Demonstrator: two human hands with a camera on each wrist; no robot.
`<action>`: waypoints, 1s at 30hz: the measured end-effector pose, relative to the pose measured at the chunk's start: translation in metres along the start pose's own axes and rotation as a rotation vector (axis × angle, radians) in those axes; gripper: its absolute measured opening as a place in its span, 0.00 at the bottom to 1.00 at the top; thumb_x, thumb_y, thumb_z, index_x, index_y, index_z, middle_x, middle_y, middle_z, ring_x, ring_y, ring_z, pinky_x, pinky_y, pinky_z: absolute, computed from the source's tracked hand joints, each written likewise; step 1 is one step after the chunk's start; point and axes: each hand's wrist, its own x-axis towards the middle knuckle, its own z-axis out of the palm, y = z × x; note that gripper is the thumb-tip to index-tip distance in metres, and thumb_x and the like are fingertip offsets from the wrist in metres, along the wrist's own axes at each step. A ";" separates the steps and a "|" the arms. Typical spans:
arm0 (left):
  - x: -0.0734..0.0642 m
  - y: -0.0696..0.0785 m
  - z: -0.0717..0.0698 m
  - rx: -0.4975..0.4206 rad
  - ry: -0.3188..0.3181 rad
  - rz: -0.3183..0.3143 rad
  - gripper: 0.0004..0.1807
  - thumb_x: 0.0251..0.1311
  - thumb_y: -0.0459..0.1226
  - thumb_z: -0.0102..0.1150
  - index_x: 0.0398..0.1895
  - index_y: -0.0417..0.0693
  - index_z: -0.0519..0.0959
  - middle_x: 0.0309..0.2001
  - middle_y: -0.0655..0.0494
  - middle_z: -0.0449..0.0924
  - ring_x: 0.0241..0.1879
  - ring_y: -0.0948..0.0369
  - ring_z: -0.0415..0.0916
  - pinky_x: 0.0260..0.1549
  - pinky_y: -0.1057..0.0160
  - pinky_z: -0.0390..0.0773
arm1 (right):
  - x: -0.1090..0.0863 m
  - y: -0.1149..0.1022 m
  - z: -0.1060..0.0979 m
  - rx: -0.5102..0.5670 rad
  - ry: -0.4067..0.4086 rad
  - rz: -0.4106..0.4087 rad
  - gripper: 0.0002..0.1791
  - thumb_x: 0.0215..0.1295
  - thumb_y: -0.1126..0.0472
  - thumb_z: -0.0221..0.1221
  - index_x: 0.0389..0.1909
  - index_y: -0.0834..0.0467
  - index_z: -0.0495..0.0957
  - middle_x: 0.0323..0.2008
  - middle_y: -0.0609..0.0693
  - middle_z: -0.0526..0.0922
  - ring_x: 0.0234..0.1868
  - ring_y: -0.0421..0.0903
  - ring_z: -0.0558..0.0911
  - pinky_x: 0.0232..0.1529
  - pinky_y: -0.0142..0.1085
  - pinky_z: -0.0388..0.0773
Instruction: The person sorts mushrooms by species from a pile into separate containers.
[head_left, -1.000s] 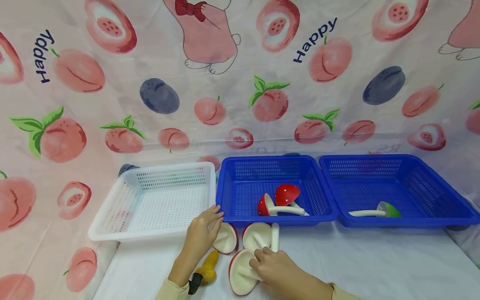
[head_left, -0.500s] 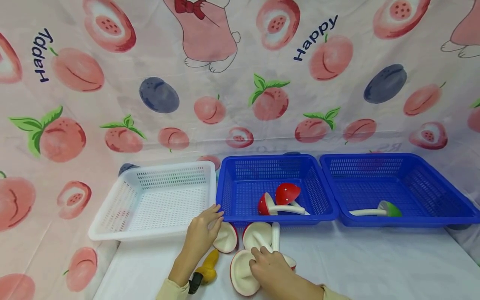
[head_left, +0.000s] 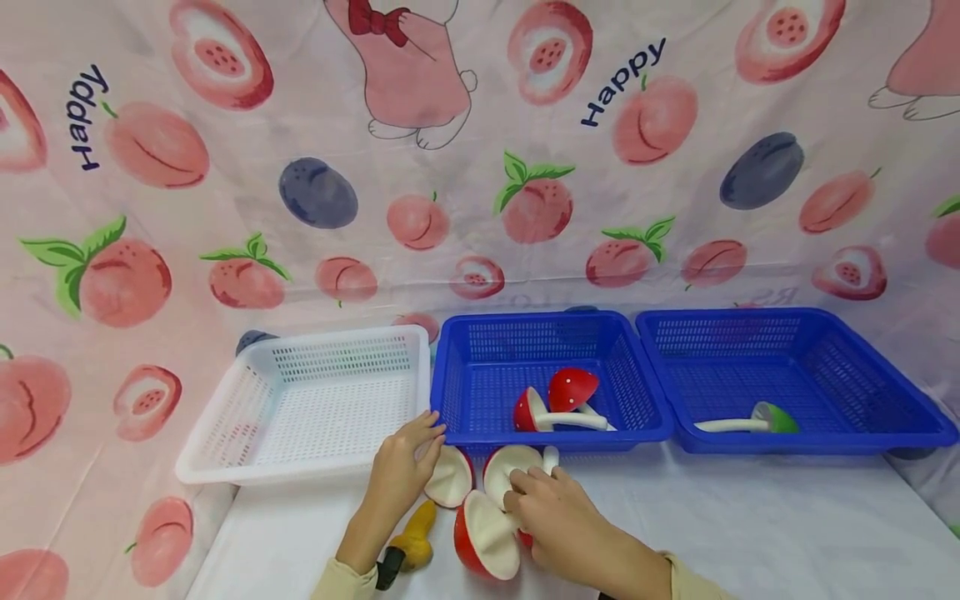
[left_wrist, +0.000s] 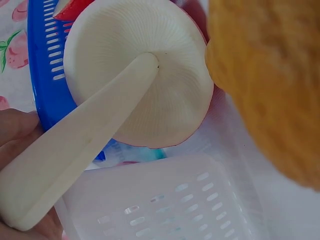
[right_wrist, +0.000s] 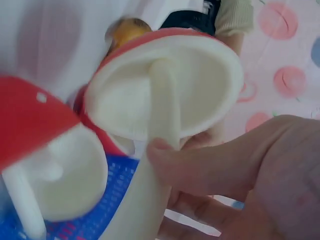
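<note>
My right hand point(head_left: 558, 521) pinches the white stem of a red-capped toy mushroom point(head_left: 487, 537), thumb lying along the stem in the right wrist view. The cap is tilted, its cream underside point(right_wrist: 205, 85) facing that camera. My left hand point(head_left: 405, 471) rests by the front corner of the middle blue basket, fingers fairly straight. Beside it lies another toy mushroom point(head_left: 450, 477); its stem point(left_wrist: 85, 140) passes across the left hand's fingers point(left_wrist: 15, 127) in the left wrist view. A further mushroom point(head_left: 506, 471) lies behind the right hand, partly hidden.
A yellow gourd-shaped piece point(head_left: 416, 542) lies near my left wrist. Behind stand a white basket point(head_left: 420, 375), a blue basket point(head_left: 480, 436) with red mushrooms point(head_left: 573, 389), and another blue basket point(head_left: 840, 442) with a green-capped mushroom point(head_left: 782, 418). A fruit-print cloth point(head_left: 480, 208) hangs behind.
My right hand has moved slightly up and tilted the mushroom it grips, so more of the red cap's outside shows. The left hand stays in place.
</note>
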 end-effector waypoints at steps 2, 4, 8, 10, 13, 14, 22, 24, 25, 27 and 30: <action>-0.001 -0.001 0.000 0.000 -0.005 -0.014 0.09 0.54 0.30 0.65 0.39 0.38 0.85 0.49 0.45 0.81 0.53 0.50 0.76 0.49 0.51 0.76 | -0.001 0.005 -0.003 0.045 0.041 0.009 0.12 0.42 0.68 0.69 0.29 0.54 0.82 0.26 0.42 0.70 0.30 0.42 0.70 0.26 0.33 0.65; -0.001 -0.001 0.000 0.004 -0.010 -0.027 0.09 0.54 0.31 0.65 0.39 0.39 0.85 0.49 0.46 0.81 0.54 0.51 0.76 0.50 0.52 0.75 | -0.001 0.010 -0.005 0.089 0.073 0.021 0.11 0.44 0.67 0.70 0.29 0.54 0.82 0.26 0.42 0.71 0.30 0.41 0.70 0.26 0.31 0.64; -0.002 -0.001 -0.001 0.016 -0.016 -0.035 0.09 0.55 0.31 0.65 0.40 0.39 0.85 0.50 0.46 0.81 0.54 0.51 0.76 0.50 0.52 0.75 | -0.001 0.020 -0.009 0.156 0.115 0.044 0.11 0.47 0.66 0.70 0.32 0.53 0.83 0.30 0.42 0.74 0.32 0.41 0.71 0.27 0.29 0.66; -0.001 -0.001 -0.001 0.012 -0.018 -0.039 0.09 0.55 0.31 0.65 0.40 0.39 0.85 0.50 0.46 0.81 0.54 0.51 0.76 0.50 0.52 0.75 | -0.001 0.025 -0.010 0.166 0.145 0.047 0.12 0.47 0.68 0.70 0.33 0.52 0.83 0.31 0.42 0.75 0.33 0.40 0.72 0.28 0.30 0.68; -0.001 -0.001 -0.001 0.008 -0.023 -0.044 0.09 0.55 0.31 0.65 0.40 0.39 0.85 0.50 0.47 0.81 0.54 0.51 0.75 0.51 0.52 0.75 | -0.001 0.032 -0.012 0.196 0.187 0.053 0.13 0.48 0.69 0.69 0.34 0.52 0.84 0.30 0.40 0.74 0.32 0.39 0.72 0.30 0.29 0.72; -0.001 -0.001 -0.001 0.005 -0.025 -0.045 0.09 0.55 0.31 0.65 0.40 0.39 0.85 0.50 0.47 0.81 0.55 0.51 0.75 0.51 0.52 0.75 | -0.001 0.035 -0.013 0.200 0.204 0.051 0.13 0.47 0.69 0.69 0.34 0.52 0.84 0.30 0.40 0.74 0.32 0.38 0.72 0.30 0.30 0.74; -0.001 -0.001 -0.001 -0.005 -0.029 -0.045 0.10 0.55 0.31 0.65 0.40 0.38 0.85 0.50 0.46 0.80 0.55 0.51 0.75 0.51 0.52 0.75 | 0.005 0.051 -0.019 0.239 0.306 0.003 0.16 0.44 0.74 0.70 0.33 0.54 0.84 0.29 0.42 0.75 0.32 0.39 0.74 0.32 0.32 0.78; -0.001 -0.001 -0.001 -0.006 -0.027 -0.044 0.10 0.55 0.31 0.65 0.40 0.38 0.85 0.50 0.46 0.81 0.55 0.51 0.75 0.51 0.52 0.75 | 0.007 0.054 -0.021 0.245 0.312 0.004 0.15 0.44 0.74 0.69 0.33 0.54 0.84 0.30 0.42 0.76 0.32 0.40 0.75 0.32 0.33 0.78; -0.001 -0.001 -0.001 -0.006 -0.026 -0.043 0.10 0.55 0.31 0.65 0.40 0.38 0.85 0.50 0.46 0.81 0.55 0.51 0.75 0.51 0.52 0.74 | 0.008 0.056 -0.022 0.247 0.312 0.008 0.15 0.45 0.74 0.69 0.33 0.54 0.84 0.30 0.42 0.76 0.33 0.40 0.76 0.32 0.33 0.78; -0.001 -0.001 -0.001 -0.008 -0.025 -0.043 0.10 0.55 0.31 0.65 0.40 0.39 0.85 0.50 0.47 0.81 0.55 0.51 0.75 0.51 0.52 0.74 | 0.011 0.059 -0.024 0.250 0.315 0.017 0.15 0.45 0.74 0.69 0.33 0.54 0.84 0.30 0.42 0.76 0.32 0.40 0.76 0.30 0.33 0.78; -0.001 -0.002 0.000 -0.011 -0.025 -0.041 0.10 0.55 0.31 0.65 0.41 0.39 0.85 0.50 0.47 0.81 0.55 0.51 0.75 0.51 0.52 0.75 | 0.014 0.063 -0.026 0.252 0.324 0.020 0.14 0.46 0.74 0.69 0.33 0.54 0.84 0.30 0.42 0.76 0.32 0.40 0.76 0.31 0.33 0.79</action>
